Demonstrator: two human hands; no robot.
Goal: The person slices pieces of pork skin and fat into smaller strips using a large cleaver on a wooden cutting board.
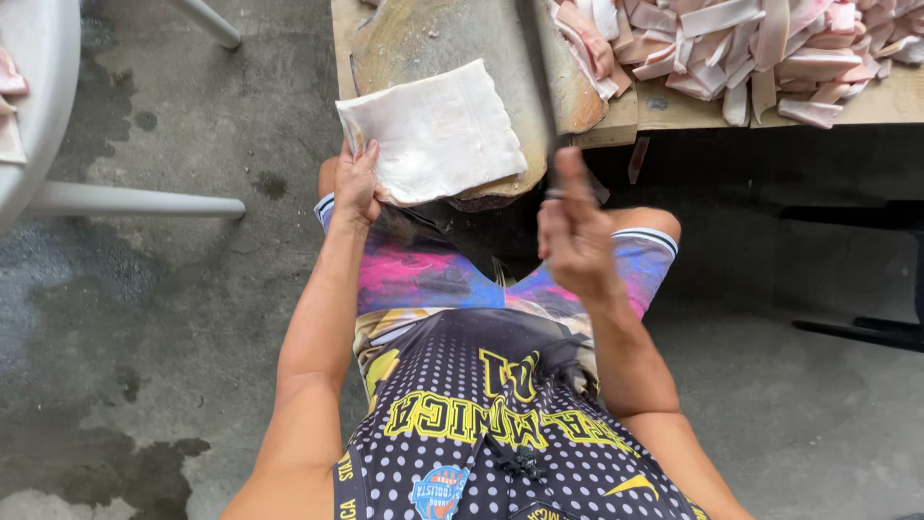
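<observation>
Fingers of the left hand pin the white slab on the chopping block, steadying it; right hand clenches the knife beside the slab.

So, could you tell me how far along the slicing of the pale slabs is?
Done: a big pile of cut strips lies on the wooden table. In hand: the left hand steadies a whole pale slab on the round chopping block, and the right hand holds the knife upright. Left: this slab is uncut.
</observation>
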